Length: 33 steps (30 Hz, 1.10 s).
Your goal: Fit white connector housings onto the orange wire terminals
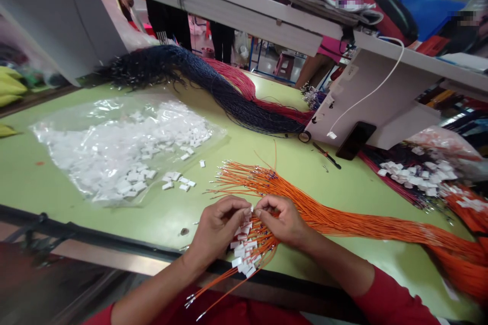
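My left hand (219, 226) is closed in a pinch, with a small white plastic connector housing (250, 208) at its fingertips. Just to its right, my right hand (285, 221) also pinches, thumb against forefinger; whatever is between those fingers is too small to make out. Both hands are over a bundle of orange wires (335, 216) with metal terminals at their ends. Below the fingers, a cluster of white housings (244, 254) sits on orange wire ends near the table's front edge. A few orange wires with bare terminals (190, 300) stick out over that edge.
A clear plastic bag (95, 147) of white housings lies on the green table (190, 233), several loose housings (184, 183) beside it. Behind are dark blue wires (229, 96) and red wires (244, 81). A snipping tool (328, 156) and a phone (356, 140) are at right.
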Tool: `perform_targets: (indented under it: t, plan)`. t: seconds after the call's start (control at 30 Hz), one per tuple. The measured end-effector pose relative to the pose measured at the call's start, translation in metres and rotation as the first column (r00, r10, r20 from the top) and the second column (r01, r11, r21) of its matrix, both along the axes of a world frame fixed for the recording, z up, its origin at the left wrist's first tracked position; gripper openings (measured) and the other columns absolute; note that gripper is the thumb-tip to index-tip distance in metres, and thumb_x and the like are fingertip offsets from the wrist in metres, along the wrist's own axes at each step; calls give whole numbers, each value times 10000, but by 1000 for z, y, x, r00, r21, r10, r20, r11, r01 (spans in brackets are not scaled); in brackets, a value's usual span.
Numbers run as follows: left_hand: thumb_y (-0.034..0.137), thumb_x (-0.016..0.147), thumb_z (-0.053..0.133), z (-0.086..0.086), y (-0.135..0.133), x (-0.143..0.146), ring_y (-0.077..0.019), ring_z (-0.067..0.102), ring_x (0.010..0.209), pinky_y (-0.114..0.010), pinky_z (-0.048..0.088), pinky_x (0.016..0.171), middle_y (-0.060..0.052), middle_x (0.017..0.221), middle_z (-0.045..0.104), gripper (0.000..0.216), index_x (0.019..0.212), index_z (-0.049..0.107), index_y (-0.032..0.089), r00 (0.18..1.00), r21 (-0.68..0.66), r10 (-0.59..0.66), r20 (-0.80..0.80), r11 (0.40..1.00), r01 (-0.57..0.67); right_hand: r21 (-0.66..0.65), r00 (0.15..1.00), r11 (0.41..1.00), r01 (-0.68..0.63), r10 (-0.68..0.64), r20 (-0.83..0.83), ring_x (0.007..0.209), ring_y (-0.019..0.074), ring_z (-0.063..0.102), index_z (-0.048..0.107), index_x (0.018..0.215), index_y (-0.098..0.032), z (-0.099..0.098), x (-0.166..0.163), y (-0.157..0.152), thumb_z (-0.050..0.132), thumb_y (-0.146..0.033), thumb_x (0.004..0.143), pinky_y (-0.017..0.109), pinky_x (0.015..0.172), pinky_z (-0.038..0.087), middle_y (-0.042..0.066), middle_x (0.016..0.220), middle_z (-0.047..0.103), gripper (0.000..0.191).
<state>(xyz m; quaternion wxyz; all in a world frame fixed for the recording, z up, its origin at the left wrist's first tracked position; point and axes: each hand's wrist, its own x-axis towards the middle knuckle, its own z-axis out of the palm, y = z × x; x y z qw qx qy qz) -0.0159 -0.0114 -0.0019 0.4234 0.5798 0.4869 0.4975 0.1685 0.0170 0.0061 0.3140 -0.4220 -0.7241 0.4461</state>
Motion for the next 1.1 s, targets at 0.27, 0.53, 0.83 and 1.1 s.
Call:
perform_targets:
  t: [0.27,0.53,0.83,1.1]
  plan:
    - [269,852,655,0,1,-2,-170,680,729,-270,546,648,-45,790,743,132,808,759,201,1000,23,-2,-22,1000,3,-40,1000,999,14,-14,10,595,122,564,650,782,-181,3,-1,1,608,-244,873,223,577,442,2,675,643,118]
    - [269,876,623,-4,0,-2,-164,663,715,-272,525,647,-41,777,720,150,811,740,202,999,-1,-34,-40,999,34,-35,1000,999,10,-9,20,583,120,550,640,779,-183,2,-1,4,615,-251,879,228,564,435,-5,654,628,124]
    - [150,918,463,9,26,-30,-234,624,903,-386,502,823,-85,936,695,247,955,704,193,837,176,-137,-530,948,266,324,959,946,-7,-86,271,822,181,613,684,916,-196,-3,22,31,600,-164,902,309,743,481,56,911,658,91]
    - [91,872,452,2,82,-38,-293,552,909,-442,484,823,-128,937,634,258,914,699,156,548,181,-22,-836,932,313,428,930,900,-79,-89,357,870,211,618,682,940,-202,-12,20,25,626,-171,899,346,775,487,73,950,680,75]
